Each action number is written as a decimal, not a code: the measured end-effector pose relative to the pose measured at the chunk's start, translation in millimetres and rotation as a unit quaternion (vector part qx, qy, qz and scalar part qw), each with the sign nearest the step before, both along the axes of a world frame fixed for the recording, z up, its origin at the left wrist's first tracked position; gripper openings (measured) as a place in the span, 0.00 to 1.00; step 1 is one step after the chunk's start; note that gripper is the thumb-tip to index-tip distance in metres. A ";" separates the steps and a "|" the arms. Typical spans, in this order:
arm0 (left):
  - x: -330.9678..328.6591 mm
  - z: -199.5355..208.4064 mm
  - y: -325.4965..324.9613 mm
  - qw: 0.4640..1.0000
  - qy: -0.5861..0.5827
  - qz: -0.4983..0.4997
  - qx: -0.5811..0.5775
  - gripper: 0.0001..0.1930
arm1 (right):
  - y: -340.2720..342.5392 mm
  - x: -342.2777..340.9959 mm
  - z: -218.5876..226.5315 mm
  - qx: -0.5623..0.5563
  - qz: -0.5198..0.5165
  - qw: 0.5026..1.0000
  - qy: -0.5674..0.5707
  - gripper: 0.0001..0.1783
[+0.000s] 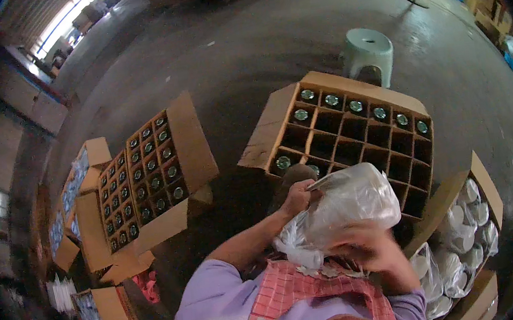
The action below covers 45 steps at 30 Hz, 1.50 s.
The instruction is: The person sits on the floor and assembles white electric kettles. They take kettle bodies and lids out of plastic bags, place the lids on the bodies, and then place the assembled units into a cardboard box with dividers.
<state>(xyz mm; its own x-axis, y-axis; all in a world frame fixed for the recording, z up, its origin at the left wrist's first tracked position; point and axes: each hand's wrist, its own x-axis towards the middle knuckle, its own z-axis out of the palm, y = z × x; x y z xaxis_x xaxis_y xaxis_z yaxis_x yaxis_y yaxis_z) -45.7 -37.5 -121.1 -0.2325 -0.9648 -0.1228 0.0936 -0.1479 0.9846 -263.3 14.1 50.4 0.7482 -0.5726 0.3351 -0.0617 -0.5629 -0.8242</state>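
In front of my chest is a clear plastic bag (355, 203) with something pale and bulky in it; the contents are too veiled to name. My left hand (298, 198) is closed on the bag's left edge. Against the bag's lower side lies my right hand (362, 242), smeared by motion, so its fingers do not show clearly. Just beyond the bag stands an open divided carton (336, 128). Glass bottles or jars (356, 106) fill its far row and a few cells on the left; many other visible cells hold nothing. The bag hides part of its near side.
Close on my right, an open carton (484, 189) holds bagged white round items (462, 235). To the left stand a carton (188, 136) full of glass containers and smaller cartons (115, 312) with bluish contents. A pale green stool (370, 48) stands behind the divided carton.
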 end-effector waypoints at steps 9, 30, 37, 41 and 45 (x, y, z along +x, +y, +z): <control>7.4 14.5 -8.8 0.988 0.126 0.081 0.046 0.08 | -58.6 -32.0 -62.1 0.083 -0.369 0.924 -0.052 0.18; -73.2 -1.3 -14.7 0.997 -0.022 -0.073 0.002 0.15 | -92.6 -78.5 36.1 0.273 -0.400 0.720 -0.497 0.18; -29.4 53.0 22.1 0.991 -0.044 -0.118 0.052 0.35 | -111.5 -94.1 -106.1 0.323 -0.480 0.722 -0.379 0.21; -29.3 90.9 58.6 0.966 -0.129 -0.128 -0.186 0.43 | -92.3 -118.2 -124.4 0.347 -0.459 0.779 -0.249 0.17; -25.7 102.0 62.9 0.913 -0.190 -0.115 -0.342 0.42 | -89.1 -132.2 -148.9 0.288 -0.586 0.731 -0.197 0.19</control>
<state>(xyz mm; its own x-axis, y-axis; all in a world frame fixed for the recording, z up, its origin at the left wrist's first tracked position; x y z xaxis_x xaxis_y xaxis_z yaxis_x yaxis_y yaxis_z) -71.5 25.4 -19.1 -0.5040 -0.7773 0.3767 -0.2307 0.5414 0.8085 -395.5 -75.0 -98.5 -0.4597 -0.8739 -0.1581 0.0827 0.1352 -0.9874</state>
